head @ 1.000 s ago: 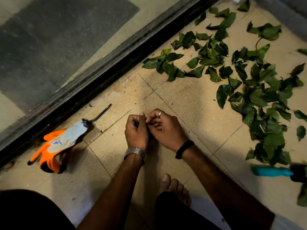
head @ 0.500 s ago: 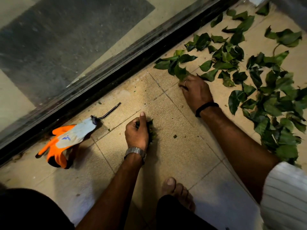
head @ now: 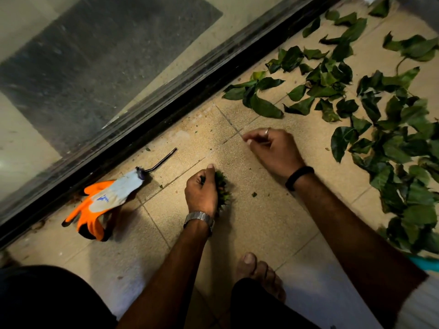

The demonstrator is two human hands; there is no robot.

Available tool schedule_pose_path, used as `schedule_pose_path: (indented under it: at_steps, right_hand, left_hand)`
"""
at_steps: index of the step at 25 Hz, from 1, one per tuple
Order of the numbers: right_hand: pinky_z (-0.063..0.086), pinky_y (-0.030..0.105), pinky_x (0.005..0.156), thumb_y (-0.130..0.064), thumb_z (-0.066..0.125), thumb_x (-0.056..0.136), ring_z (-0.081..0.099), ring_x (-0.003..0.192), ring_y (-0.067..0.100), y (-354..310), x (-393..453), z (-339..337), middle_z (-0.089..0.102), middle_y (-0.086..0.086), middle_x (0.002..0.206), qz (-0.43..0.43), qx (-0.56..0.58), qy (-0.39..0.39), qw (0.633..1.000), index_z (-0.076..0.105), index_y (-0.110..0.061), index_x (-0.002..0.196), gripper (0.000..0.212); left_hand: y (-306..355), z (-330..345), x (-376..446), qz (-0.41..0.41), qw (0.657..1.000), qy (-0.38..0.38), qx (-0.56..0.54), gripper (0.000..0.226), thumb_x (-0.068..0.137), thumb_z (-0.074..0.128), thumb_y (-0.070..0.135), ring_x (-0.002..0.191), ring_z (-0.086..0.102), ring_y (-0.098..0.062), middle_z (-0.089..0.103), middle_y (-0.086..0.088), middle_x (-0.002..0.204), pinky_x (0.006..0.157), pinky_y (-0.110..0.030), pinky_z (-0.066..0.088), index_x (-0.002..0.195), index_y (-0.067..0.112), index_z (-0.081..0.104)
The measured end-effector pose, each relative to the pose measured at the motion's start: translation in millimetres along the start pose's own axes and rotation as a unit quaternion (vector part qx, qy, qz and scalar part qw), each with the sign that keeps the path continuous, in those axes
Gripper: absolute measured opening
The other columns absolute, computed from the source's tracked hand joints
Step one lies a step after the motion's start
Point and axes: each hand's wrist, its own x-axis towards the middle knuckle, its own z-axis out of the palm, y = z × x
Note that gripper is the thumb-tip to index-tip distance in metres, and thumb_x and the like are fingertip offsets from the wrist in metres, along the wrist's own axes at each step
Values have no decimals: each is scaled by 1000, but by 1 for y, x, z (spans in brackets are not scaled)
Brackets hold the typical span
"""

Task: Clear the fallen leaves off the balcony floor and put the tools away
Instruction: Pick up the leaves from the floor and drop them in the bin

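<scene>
Green fallen leaves (head: pixel 392 143) lie scattered over the tan floor tiles (head: pixel 261 222) at the right and upper right. My left hand (head: pixel 202 193), with a metal watch on its wrist, rests on the floor in the middle, shut on a small bunch of leaves (head: pixel 223 191) that sticks out on its right side. My right hand (head: pixel 273 148), wearing a ring and a black wristband, hovers just up and right of it. Its fingertips are pinched together and blurred, and I cannot make out whether anything is between them.
An orange and white work glove (head: pixel 102 205) lies at the left beside a bent dark metal rod (head: pixel 161 160). The black door track (head: pixel 190 91) and glass run diagonally behind. A teal tool handle (head: pixel 425 262) peeks in at the right edge. My bare foot (head: pixel 259 274) is below.
My right hand left my left hand, reached out to the leaves near the door track, and has now drawn back toward my left hand. The left hand stayed put with its bunch.
</scene>
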Motion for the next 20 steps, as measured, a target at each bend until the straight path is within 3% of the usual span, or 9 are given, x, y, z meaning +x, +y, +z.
schedule_pose_path:
  at_steps: [2, 4, 6, 8, 10, 12, 14, 17, 20]
  right_hand:
    - [41, 35, 113, -14, 60, 92, 52, 128, 16, 13, 38, -15, 58, 4, 140, -41, -199, 60, 977, 70, -22, 124, 35]
    - [33, 33, 115, -15, 59, 92, 43, 134, 29, 27, 63, -19, 46, 11, 151, -73, -344, 39, 935, 64, -19, 132, 41]
    - [42, 37, 100, -11, 59, 92, 54, 117, 38, 35, 77, -16, 61, 16, 133, -133, -411, 44, 901, 70, -11, 122, 31]
    - [47, 40, 84, -5, 58, 90, 62, 97, 39, 31, 76, -14, 69, 17, 106, -146, -420, 56, 894, 74, -6, 105, 21]
    - [53, 38, 80, -6, 61, 88, 66, 91, 30, 21, 62, -11, 72, 10, 98, -118, -362, 83, 921, 75, -11, 101, 19]
    - [58, 31, 78, -11, 68, 87, 69, 86, 13, 6, 27, 5, 74, -3, 95, -64, -220, 77, 970, 73, -21, 101, 18]
    - [59, 22, 78, -12, 70, 89, 68, 87, 3, -11, -13, 29, 73, -11, 96, -21, -81, -34, 996, 72, -24, 106, 21]
    - [58, 25, 85, -6, 65, 92, 70, 100, 6, -20, -33, 36, 75, -4, 104, 61, 103, -187, 975, 72, -17, 115, 26]
    - [57, 25, 86, -13, 68, 92, 70, 98, 7, -20, 1, 18, 75, -4, 104, 52, 55, -159, 984, 73, -16, 112, 21]
  left_hand:
    - [-1, -1, 1, 0, 1000, -10, 2, 44, 97, 59, 45, 59, 45, -17, 47, -4, 61, 61, -30, 36, 61, 20, 54]
    - [-3, -1, 2, 4, 1000, -13, 3, 43, 95, 61, 44, 61, 50, -18, 53, -4, 61, 63, -32, 42, 60, 20, 56]
    - [-5, -2, 4, 2, 1000, -8, -2, 44, 96, 63, 41, 61, 52, -18, 56, -4, 61, 63, -34, 46, 57, 20, 56]
    - [-4, 0, 6, 10, 1000, -9, -2, 39, 96, 63, 42, 65, 58, -17, 64, -3, 67, 67, -38, 52, 63, 21, 60]
    - [-2, 3, 5, 23, 1000, -11, -14, 22, 97, 63, 37, 77, 65, -13, 71, 6, 82, 78, -38, 56, 82, 23, 69]
    - [2, 4, 4, 46, 998, -28, -18, 18, 99, 61, 35, 91, 67, -10, 70, 14, 100, 84, -33, 56, 107, 23, 71]
    - [3, 6, 1, 77, 995, -60, -16, 29, 102, 53, 38, 99, 66, -11, 71, 10, 109, 86, -29, 54, 118, 20, 70]
    - [-2, 8, 0, 80, 996, -42, -1, 42, 105, 45, 42, 69, 58, -9, 68, 2, 78, 65, -27, 46, 91, 12, 73]
    - [0, 4, 3, 58, 998, -4, 12, 56, 102, 48, 50, 59, 47, -13, 57, -17, 66, 58, -30, 37, 76, 2, 62]
